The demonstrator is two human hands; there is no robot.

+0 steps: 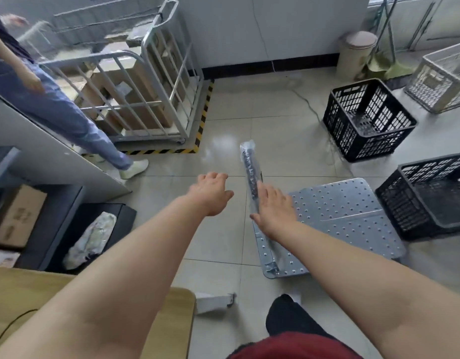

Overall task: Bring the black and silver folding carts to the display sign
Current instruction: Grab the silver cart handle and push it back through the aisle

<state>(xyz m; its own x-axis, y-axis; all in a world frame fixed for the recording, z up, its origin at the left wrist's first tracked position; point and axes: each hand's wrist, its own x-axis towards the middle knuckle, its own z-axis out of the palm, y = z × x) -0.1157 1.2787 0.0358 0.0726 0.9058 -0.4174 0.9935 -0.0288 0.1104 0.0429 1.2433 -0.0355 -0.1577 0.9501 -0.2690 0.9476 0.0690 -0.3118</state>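
Observation:
A silver folding cart [337,216] with a dimpled metal deck stands on the tiled floor at centre right. Its handle [249,164], black-gripped and wrapped in clear plastic, rises from the deck's left edge towards the camera. My right hand [274,212] lies flat against the handle with straight fingers and the thumb on the handle's left side, not curled around it. My left hand [210,194] hovers a little to the left of the handle, fingers spread and holding nothing. No black cart or display sign is in view.
Two black plastic crates [366,120] [431,198] sit right of the cart, with a wire basket [441,76] and a bin [355,53] behind them. A metal cage trolley [135,94] of boxes stands at back left beside a person [68,117]. A wooden desk corner [177,320] is near left.

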